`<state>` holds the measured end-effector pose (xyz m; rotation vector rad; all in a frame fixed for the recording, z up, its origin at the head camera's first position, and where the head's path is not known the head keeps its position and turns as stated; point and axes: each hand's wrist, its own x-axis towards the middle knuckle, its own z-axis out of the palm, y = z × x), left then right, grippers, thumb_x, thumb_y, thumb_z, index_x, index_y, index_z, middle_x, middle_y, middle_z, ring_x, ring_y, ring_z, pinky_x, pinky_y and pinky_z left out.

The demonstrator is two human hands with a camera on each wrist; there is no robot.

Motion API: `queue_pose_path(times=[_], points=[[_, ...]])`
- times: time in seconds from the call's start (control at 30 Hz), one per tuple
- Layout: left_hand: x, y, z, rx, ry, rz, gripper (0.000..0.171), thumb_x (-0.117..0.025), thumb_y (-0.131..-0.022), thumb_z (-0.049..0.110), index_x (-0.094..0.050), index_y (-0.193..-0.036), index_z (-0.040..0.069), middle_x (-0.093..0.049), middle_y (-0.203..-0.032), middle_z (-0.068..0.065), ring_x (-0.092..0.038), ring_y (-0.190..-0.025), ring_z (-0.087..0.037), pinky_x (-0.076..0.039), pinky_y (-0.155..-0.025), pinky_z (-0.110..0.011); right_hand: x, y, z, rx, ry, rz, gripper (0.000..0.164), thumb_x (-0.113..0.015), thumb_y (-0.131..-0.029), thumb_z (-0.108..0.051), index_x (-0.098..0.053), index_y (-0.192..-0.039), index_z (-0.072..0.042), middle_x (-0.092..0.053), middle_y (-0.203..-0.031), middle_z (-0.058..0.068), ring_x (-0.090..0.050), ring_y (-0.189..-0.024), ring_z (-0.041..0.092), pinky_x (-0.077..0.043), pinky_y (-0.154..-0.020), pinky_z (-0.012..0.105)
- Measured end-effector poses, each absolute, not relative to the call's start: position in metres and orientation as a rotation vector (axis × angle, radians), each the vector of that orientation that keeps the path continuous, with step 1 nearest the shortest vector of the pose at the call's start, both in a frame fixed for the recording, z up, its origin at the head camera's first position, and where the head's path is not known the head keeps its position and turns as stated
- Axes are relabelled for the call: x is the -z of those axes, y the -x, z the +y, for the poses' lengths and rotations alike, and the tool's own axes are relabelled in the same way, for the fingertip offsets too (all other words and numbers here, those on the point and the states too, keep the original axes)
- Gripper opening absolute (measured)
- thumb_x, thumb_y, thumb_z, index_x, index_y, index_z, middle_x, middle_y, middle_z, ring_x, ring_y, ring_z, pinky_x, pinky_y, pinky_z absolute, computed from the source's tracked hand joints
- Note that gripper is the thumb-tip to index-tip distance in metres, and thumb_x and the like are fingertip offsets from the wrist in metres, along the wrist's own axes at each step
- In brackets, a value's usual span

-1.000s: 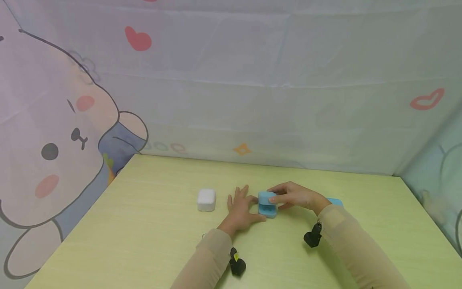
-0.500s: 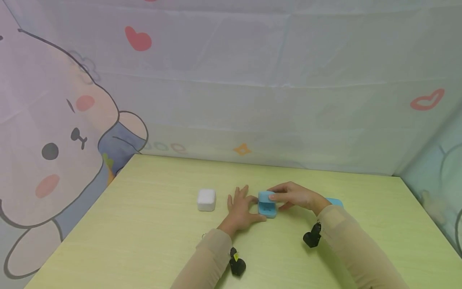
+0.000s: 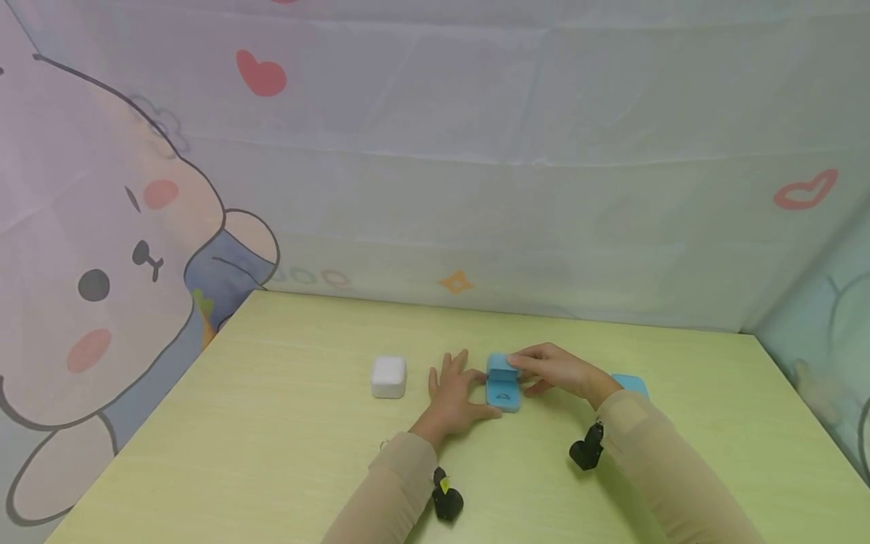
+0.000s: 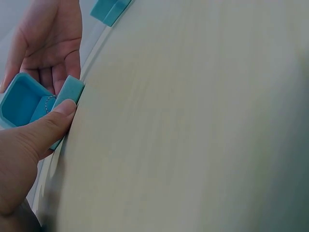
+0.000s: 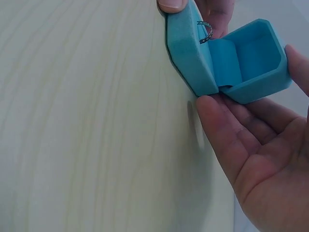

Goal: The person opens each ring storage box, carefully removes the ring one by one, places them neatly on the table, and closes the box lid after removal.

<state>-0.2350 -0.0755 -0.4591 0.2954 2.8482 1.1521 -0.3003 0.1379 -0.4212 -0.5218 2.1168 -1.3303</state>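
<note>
"As the left grip (image 3: pixel 454 397) holds the base (image 5: pixel 186 53), where's the blue ring box (image 3: pixel 503 394) pointing?"

"Mouth toward the near side, long axis running near to far, lid (image 3: pixel 498 361) up at the back, pinched by the right grip (image 3: pixel 559 370)!"

"And the surface (image 3: pixel 272 446)?"

"Pale, wood-grained; the blue ring box sits on it between both hands, white box (image 3: pixel 389 377) to the left, cartoon-printed cloth (image 3: pixel 544 113) hanging behind."

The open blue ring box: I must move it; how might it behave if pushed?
The box looks thick-walled, so probably stiff. Its raised lid may swing where it joins the base. The ring sticks up, so a jolt might loosen it.
</note>
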Motion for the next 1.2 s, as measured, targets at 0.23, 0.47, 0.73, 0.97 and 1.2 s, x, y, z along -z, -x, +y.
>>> queue_pose_path(times=[0.23,0.47,0.73,0.97,1.2], points=[[0.459,0.235,-0.075,-1.135,-0.295,2.855,0.054,-0.077,-0.074,0.043,-0.062,-0.117,0.014,-0.016,-0.158,-0.012,0.002,-0.147,-0.037,0.008,-0.114,-0.058,0.422,0.301,0.136,1.354,0.478,2.123,0.060,-0.049,-0.096,-0.043,-0.048,-0.134,0.003,-0.054,-0.130,0.021,-0.057,-0.116,0.030,-0.055,-0.086,0.040],[0.461,0.235,-0.076,-1.145,-0.306,2.854,0.053,-0.077,-0.074,0.043,-0.062,-0.117,0.015,-0.016,-0.158,-0.012,0.002,-0.147,-0.037,0.008,-0.114,-0.058,0.422,0.300,0.136,1.376,0.454,2.124,0.064,-0.048,-0.096,-0.046,-0.047,-0.134,0.005,-0.056,-0.128,0.022,-0.059,-0.114,0.029,-0.056,-0.084,0.039],[0.461,0.236,-0.077,-1.139,-0.315,2.858,0.054,-0.077,-0.075,0.044,-0.062,-0.118,0.015,-0.017,-0.158,-0.013,0.001,-0.146,-0.038,0.007,-0.114,-0.058,0.425,0.298,0.133,1.402,0.425,2.179,0.067,-0.047,-0.095,-0.049,-0.047,-0.134,0.005,-0.058,-0.125,0.022,-0.062,-0.109,0.028,-0.057,-0.080,0.038],[0.462,0.235,-0.076,-1.124,-0.318,2.860,0.053,-0.076,-0.076,0.043,-0.061,-0.118,0.015,-0.017,-0.158,-0.013,0.001,-0.147,-0.038,0.007,-0.114,-0.058,0.427,0.294,0.134,1.424,0.416,2.198,0.070,-0.046,-0.096,-0.050,-0.039,-0.139,0.004,-0.049,-0.134,0.024,-0.057,-0.116,0.033,-0.056,-0.083,0.038],[0.463,0.237,-0.075,-1.123,-0.342,2.866,0.055,-0.076,-0.076,0.045,-0.061,-0.119,0.015,-0.017,-0.158,-0.014,0.000,-0.146,-0.039,0.005,-0.114,-0.059,0.428,0.290,0.139,1.451,0.448,2.193,0.069,-0.046,-0.097,-0.045,-0.033,-0.142,0.006,-0.041,-0.141,0.029,-0.051,-0.122,0.040,-0.055,-0.085,0.040]])
